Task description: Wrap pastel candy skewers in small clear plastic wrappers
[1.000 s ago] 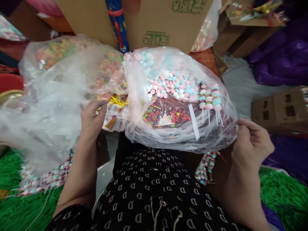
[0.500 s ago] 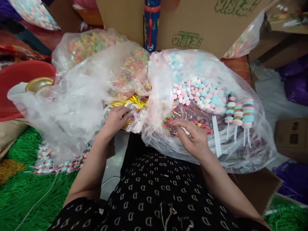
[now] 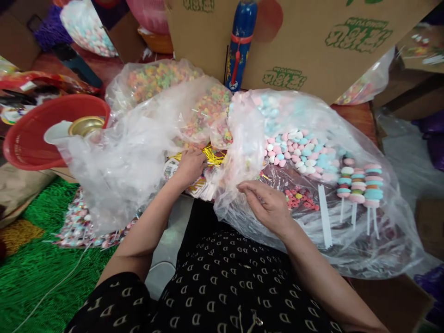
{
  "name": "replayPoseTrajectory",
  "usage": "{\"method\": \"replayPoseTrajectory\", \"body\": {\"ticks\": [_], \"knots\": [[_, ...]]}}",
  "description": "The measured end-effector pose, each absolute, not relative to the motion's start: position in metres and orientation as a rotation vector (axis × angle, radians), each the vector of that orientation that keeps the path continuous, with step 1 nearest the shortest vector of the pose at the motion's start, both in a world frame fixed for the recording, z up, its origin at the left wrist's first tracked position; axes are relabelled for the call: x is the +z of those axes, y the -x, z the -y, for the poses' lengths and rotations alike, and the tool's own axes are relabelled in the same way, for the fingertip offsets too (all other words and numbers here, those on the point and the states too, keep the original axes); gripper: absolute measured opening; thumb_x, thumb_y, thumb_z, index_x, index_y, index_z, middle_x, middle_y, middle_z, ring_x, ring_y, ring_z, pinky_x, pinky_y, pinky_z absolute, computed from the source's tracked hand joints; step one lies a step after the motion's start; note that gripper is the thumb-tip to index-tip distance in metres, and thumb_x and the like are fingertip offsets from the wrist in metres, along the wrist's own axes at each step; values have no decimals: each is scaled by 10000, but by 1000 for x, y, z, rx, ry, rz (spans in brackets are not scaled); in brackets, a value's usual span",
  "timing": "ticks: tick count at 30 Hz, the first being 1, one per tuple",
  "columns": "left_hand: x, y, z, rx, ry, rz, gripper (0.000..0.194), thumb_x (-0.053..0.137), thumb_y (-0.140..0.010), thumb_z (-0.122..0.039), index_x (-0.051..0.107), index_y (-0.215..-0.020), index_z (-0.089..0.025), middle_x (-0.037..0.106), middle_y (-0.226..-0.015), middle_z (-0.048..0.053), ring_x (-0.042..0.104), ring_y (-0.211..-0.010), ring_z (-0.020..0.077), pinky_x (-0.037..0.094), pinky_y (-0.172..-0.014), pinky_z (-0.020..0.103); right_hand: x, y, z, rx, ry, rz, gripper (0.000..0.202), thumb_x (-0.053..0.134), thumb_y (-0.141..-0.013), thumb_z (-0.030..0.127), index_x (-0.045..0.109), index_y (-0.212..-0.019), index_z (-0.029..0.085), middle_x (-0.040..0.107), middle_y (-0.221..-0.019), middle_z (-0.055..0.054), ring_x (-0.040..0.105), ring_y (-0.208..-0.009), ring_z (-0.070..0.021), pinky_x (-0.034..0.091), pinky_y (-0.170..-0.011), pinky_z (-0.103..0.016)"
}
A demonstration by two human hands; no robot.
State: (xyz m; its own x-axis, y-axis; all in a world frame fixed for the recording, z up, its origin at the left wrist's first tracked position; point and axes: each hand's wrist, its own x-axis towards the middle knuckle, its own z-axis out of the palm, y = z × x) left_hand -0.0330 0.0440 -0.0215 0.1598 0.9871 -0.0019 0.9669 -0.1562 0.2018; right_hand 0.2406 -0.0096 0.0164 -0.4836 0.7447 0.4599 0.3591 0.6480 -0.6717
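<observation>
My left hand (image 3: 192, 167) is bent downward, fingers curled together at a pile of yellow metallic twist ties (image 3: 214, 156); its fingertips are partly hidden. Below that hand lie printed paper cards (image 3: 203, 188). My right hand (image 3: 268, 204) is closed in a pinch beside the bunched edge of a clear plastic bag (image 3: 244, 138). Something small and pale shows in its palm, too unclear to name. To its right are red ring-shaped candies (image 3: 301, 199), a white stick-like strip (image 3: 325, 216) and several candy skewers (image 3: 373, 185) of stacked pink, blue and white pieces.
Pink, blue and white candies (image 3: 300, 150) spill from the bag's mouth. Bagged orange and green gummy rings (image 3: 152, 81) lie at the back left. A red basket (image 3: 27, 152) holds a gold bowl (image 3: 86, 125). A blue bottle (image 3: 242, 44) stands before a large cardboard box (image 3: 305, 41).
My left hand has moved from the cards up to the yellow twist ties, its fingers curling in. My right hand has drawn slightly left, toward the bag's edge. The camera view has shifted.
</observation>
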Motion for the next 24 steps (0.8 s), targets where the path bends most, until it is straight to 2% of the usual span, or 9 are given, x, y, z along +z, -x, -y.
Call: {"method": "replayPoseTrajectory", "body": {"ticks": [3, 6, 9, 11, 15, 19, 22, 24], "knots": [[-23, 34, -46, 273, -2271, -1903, 147, 587, -953, -205, 704, -866, -191, 737, -1022, 146, 638, -1066, 335, 445, -923, 473, 13, -213, -6, 662, 812, 2257, 311, 500, -1021, 191, 754, -1194, 243, 812, -1187, -85, 768, -1120, -226, 629, -1008, -424], [-22, 37, -46, 349, -2287, -1866, 146, 549, -963, -195, 681, -902, -188, 743, -1046, 143, 646, -1058, 322, 458, -910, 448, 3, -178, -24, 634, 792, 2511, 375, 471, -1023, 161, 714, -1308, 180, 696, -1441, -135, 632, -1377, -268, 502, -1195, -495], [-18, 43, -44, 432, -2231, -1869, 158, 499, -954, -141, 645, -915, -187, 740, -975, 132, 666, -987, 296, 467, -873, 406, -7, -152, -37, 582, 866, 2673, 378, 494, -1035, 182, 674, -1360, 114, 578, -1567, -185, 543, -1461, -325, 445, -1226, -537], [-15, 48, -42, 543, -2099, -1959, 117, 506, -958, -163, 614, -930, -197, 721, -884, 106, 671, -888, 276, 462, -804, 371, -12, -146, -42, 544, 916, 2705, 388, 522, -1040, 220, 645, -1384, 89, 533, -1599, -212, 524, -1470, -343, 436, -1219, -540], [-10, 56, -41, 945, -1721, -2117, 65, 546, -963, -256, 539, -903, -233, 659, -768, 25, 637, -744, 223, 436, -711, 329, -20, -148, -49, 552, 966, 2744, 307, 529, -1036, 204, 689, -1263, 73, 665, -1416, -239, 627, -1342, -317, 474, -1171, -490], [-7, 57, -39, 1303, -1449, -1875, 102, 545, -950, -289, 496, -877, -238, 632, -735, -22, 639, -709, 176, 470, -709, 307, -22, -158, -54, 737, 1008, 2533, 230, 550, -1012, 204, 745, -1119, 146, 764, -1225, -182, 712, -1193, -297, 544, -1087, -488], [-3, 55, -33, 1393, -1405, -1666, 148, 546, -950, -333, 487, -854, -238, 620, -721, -30, 636, -696, 159, 487, -722, 298, -16, -167, -56, 1030, 1131, 2042, 275, 606, -998, 374, 753, -1150, 198, 795, -1179, -130, 745, -1100, -285, 585, -1004, -474], [2, 50, -26, 1380, -1461, -1584, 192, 556, -951, -387, 502, -849, -233, 623, -739, -19, 624, -722, 162, 487, -746, 307, -8, -171, -55, 1326, 1156, 1693, 411, 655, -950, 542, 752, -1169, 208, 807, -1132, -103, 760, -1012, -263, 607, -919, -431]]}}
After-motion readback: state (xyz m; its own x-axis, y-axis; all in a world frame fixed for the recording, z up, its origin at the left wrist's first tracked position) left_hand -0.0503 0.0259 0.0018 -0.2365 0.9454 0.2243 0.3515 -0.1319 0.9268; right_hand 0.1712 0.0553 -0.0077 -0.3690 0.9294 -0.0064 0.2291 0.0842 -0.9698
